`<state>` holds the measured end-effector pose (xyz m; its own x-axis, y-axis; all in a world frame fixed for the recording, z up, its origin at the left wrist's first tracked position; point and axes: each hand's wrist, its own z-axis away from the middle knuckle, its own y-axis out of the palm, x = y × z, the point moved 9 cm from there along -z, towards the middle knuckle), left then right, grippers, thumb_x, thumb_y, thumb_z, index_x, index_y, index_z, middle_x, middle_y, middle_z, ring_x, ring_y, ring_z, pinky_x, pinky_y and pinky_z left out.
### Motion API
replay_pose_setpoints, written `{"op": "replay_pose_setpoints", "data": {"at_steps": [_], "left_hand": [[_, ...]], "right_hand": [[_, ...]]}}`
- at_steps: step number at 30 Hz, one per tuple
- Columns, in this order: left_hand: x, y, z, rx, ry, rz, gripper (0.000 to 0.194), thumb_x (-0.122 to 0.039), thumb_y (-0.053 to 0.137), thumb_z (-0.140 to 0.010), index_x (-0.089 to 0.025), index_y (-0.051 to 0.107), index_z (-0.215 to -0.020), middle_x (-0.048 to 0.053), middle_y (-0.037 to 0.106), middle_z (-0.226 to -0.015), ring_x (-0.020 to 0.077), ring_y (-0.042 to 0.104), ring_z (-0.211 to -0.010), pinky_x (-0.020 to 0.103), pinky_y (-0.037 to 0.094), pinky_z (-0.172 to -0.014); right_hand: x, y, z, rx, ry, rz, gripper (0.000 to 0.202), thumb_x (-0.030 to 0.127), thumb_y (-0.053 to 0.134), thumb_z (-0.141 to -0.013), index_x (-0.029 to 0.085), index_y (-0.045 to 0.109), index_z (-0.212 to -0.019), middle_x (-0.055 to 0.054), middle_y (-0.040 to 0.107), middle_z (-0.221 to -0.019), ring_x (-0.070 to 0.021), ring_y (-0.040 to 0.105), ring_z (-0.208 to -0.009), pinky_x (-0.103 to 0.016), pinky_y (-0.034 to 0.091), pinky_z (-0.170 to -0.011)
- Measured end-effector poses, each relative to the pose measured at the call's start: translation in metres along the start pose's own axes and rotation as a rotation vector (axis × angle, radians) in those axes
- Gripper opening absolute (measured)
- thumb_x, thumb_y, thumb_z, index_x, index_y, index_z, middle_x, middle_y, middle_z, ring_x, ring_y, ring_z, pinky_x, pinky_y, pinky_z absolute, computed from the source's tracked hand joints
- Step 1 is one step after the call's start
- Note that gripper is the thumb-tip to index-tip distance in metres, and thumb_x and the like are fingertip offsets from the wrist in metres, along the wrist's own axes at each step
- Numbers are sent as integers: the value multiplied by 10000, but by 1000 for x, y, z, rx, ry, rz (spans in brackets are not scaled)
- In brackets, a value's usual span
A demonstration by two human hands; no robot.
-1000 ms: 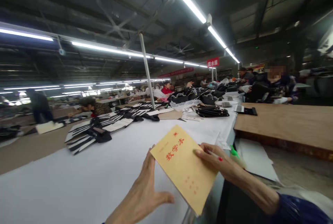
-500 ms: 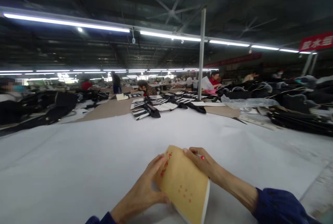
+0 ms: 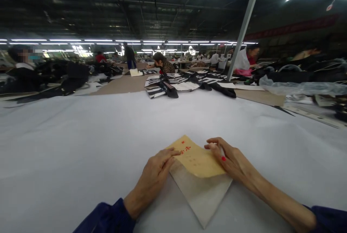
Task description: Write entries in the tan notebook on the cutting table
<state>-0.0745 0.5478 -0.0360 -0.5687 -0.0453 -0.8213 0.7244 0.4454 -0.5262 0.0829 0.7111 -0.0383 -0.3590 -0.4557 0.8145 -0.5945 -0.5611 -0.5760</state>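
A thin notebook (image 3: 205,196) with a tan paper cover and red characters lies at a slant on the white sheet. Its tan cover (image 3: 199,160) is bent up along the near side, baring a pale blank page below. My left hand (image 3: 155,171) grips the cover's left edge, its fingers stretched over the top. Beside the right edge, my right hand (image 3: 229,157) touches the cover with fingers loosely bent and apart, a red spot showing on it. Dark blue sleeves cover both forearms in part.
The large white sheet (image 3: 94,135) spreads over the worktable. Black and white striped pieces (image 3: 184,81) lie past its far edge, near a metal post (image 3: 245,27). Clear plastic (image 3: 298,86) and black goods lie at the right. Several people work farther back, one person (image 3: 165,63) leaning over the table.
The notebook was held up and tilted; now it lies lower on the sheet with its cover bent up from the page. My right hand has loosened its hold. The view has tipped down.
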Motion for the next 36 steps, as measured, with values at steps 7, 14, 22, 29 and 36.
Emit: {"op": "replay_pose_setpoints", "data": {"at_steps": [7, 14, 22, 29, 36], "left_hand": [[10, -36, 9, -362, -177, 333, 331, -467, 418, -999, -203, 450, -803, -14, 501, -811, 143, 493, -800, 252, 411, -766], [35, -30, 10, -359, -270, 412, 366, -540, 455, -947, -191, 466, -838, -1, 527, -745, 131, 500, -638, 229, 426, -565], [34, -23, 8, -314, -299, 335, 524, -324, 512, -906, -162, 347, -1376, -13, 621, -741, 139, 554, -634, 277, 475, -662], [-6, -18, 8, -191, -24, 3, 545, -273, 449, -986, -269, 350, -1522, -44, 594, -744, 100, 480, -604, 224, 404, -630], [-35, -11, 16, -173, 355, -125, 456, -134, 417, -1008, -191, 449, -1459, 23, 548, -1440, 43, 530, -1267, 106, 386, -1060]], "right_hand": [[10, -1, 4, -24, -109, -28, 442, 660, 431, -934, 282, 587, -1103, -68, 680, -1210, -267, 643, -1062, -395, 509, -891], [20, 21, 12, 65, -171, -49, 474, 659, 434, -939, 271, 646, -1109, -85, 728, -1094, -278, 669, -1027, -424, 519, -920], [11, 28, 15, 85, -213, 11, 388, 576, 405, -999, 342, 584, -1251, -48, 685, -1185, -222, 660, -1008, -381, 513, -903], [14, 31, 14, 132, -216, -6, 371, 570, 415, -1000, 378, 526, -1298, -28, 633, -1282, -210, 646, -1000, -369, 502, -884], [19, 32, 14, 165, -241, -18, 331, 516, 397, -1029, 365, 523, -1295, -2, 638, -1254, -175, 637, -969, -303, 477, -854]]}}
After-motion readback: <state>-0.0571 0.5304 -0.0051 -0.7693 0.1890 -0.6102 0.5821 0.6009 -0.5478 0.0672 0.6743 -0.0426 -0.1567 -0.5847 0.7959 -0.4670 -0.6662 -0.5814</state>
